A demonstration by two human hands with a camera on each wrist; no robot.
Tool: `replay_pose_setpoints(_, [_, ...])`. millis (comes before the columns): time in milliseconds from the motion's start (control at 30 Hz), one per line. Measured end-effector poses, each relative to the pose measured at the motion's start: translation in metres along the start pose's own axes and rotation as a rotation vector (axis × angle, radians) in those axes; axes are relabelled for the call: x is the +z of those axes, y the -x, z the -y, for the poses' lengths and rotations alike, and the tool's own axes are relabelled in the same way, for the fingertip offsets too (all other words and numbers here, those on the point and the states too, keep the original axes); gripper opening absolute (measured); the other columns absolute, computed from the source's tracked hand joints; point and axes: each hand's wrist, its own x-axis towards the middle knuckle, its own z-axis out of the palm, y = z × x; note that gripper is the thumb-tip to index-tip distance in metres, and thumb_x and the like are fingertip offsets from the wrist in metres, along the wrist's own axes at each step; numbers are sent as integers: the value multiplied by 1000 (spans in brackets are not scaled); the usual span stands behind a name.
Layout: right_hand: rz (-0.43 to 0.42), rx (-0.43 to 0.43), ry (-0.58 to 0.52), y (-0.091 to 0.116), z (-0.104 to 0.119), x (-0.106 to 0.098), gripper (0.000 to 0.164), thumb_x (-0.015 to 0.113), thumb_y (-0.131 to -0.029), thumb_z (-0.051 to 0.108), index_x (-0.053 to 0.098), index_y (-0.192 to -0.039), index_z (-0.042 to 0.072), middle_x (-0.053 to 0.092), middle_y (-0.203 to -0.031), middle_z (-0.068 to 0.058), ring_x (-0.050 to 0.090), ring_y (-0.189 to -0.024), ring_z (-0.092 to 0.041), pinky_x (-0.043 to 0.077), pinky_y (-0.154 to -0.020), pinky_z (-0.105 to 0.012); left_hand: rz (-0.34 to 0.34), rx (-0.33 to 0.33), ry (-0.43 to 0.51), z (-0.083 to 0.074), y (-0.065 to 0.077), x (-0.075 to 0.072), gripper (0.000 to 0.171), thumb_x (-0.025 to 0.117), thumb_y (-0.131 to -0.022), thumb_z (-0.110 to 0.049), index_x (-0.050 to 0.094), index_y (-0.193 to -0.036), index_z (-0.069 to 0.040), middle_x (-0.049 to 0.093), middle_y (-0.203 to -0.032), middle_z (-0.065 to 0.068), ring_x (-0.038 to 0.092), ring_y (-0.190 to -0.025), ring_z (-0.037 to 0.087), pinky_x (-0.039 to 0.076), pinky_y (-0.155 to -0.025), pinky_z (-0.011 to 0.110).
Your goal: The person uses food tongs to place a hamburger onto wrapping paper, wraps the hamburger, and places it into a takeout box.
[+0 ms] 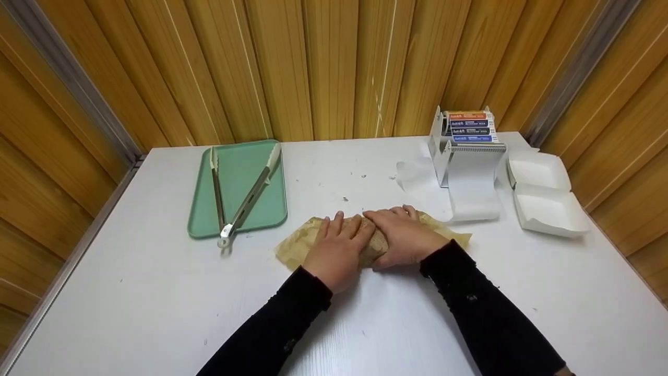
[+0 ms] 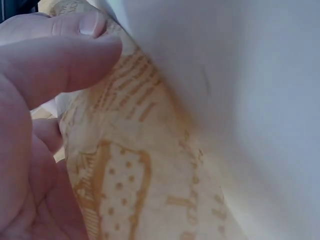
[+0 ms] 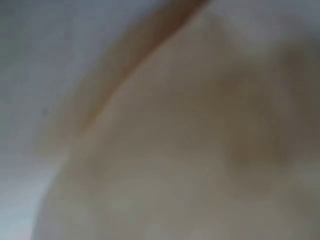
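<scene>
A bundle rolled in brown printed greaseproof paper (image 1: 373,247) lies on the white table in front of me. The loose paper ends flare out at its left and right sides. My left hand (image 1: 336,256) grips its left part from above, fingers over the far side. My right hand (image 1: 409,237) holds the right part, with the thumb at the near side and the fingers across the top. In the left wrist view the thumb and fingers bend around the printed paper (image 2: 125,165). Pale brown paper (image 3: 150,150) fills the blurred right wrist view. The contents are hidden.
At left, metal tongs (image 1: 245,206) with pale tips rest spread across a green tray (image 1: 201,209). Back right stands a label dispenser (image 1: 467,141) with a white strip hanging from it. Right of it is an opened white paper box (image 1: 545,203). Small crumbs dot the table.
</scene>
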Motion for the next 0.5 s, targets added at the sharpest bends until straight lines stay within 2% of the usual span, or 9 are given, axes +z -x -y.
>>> replay_pose_setpoints(200, [-8, -8, 41, -1, 0, 1, 109, 95, -66, 49, 43, -158, 19, 53, -156, -8, 43, -144, -37, 12, -128, -63, -8, 1, -24, 1, 0, 0, 69, 61, -102, -16, 35, -166, -24, 39, -169, 9, 29, -157, 47, 24, -128, 64])
replay_pose_setpoints(367, [-30, -28, 54, -2, 0, 3, 101, 96, -63, 44, 51, -148, 18, 57, -148, -7, 43, -142, -35, 14, -127, -61, -15, -21, -40, 1, 0, 0, 64, 58, -104, -17, 38, -164, -23, 42, -168, 9, 30, -157, 47, 25, -127, 64])
replay_pose_setpoints(500, [-42, -43, 59, -2, 0, 4, 97, 96, -63, 43, 52, -145, 17, 59, -145, -6, 44, -143, -36, 13, -126, -63, -43, -4, -59, -4, 1, 1, 61, 58, -105, -23, 41, -163, -21, 44, -167, 5, 34, -157, 43, 26, -128, 62])
